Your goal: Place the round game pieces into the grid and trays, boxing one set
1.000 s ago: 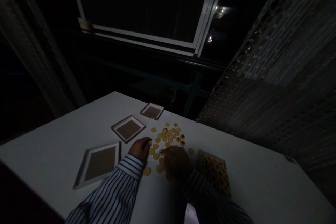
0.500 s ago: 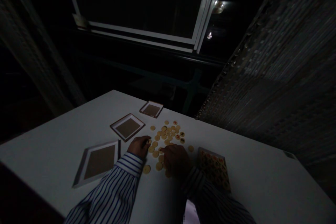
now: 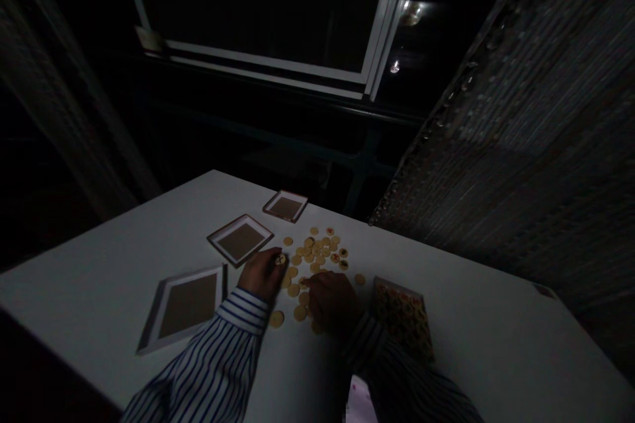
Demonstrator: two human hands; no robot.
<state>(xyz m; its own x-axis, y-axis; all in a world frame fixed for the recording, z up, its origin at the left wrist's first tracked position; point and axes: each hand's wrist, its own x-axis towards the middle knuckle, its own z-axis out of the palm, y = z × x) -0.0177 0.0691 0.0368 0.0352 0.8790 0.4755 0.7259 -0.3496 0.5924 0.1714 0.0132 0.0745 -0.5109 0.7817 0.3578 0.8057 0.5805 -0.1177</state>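
Observation:
My left hand (image 3: 261, 275) is closed, pinching a Chinese chess piece (image 3: 280, 259) between thumb and fingers, its marked face towards me. Curled over the near right side of a loose heap of Chinese chess pieces (image 3: 308, 258), my right hand (image 3: 333, 299) has its fingertips on another Chinese chess piece (image 3: 303, 282). Its palm hides some pieces below. Most loose pieces show a plain pale face; a few show red or dark marks. One piece (image 3: 276, 319) lies alone nearer to me.
To the right, a tray (image 3: 421, 295) holds rows of pieces with their marks up. Three shallow trays stand on the left: a near one (image 3: 157, 317), a middle one (image 3: 221, 252) and a far one (image 3: 270, 211). A bright screen (image 3: 361, 402) glows below my right forearm.
My left hand has lifted slightly and turned the piece, so its marked face shows more plainly. The right hand stays almost where it was.

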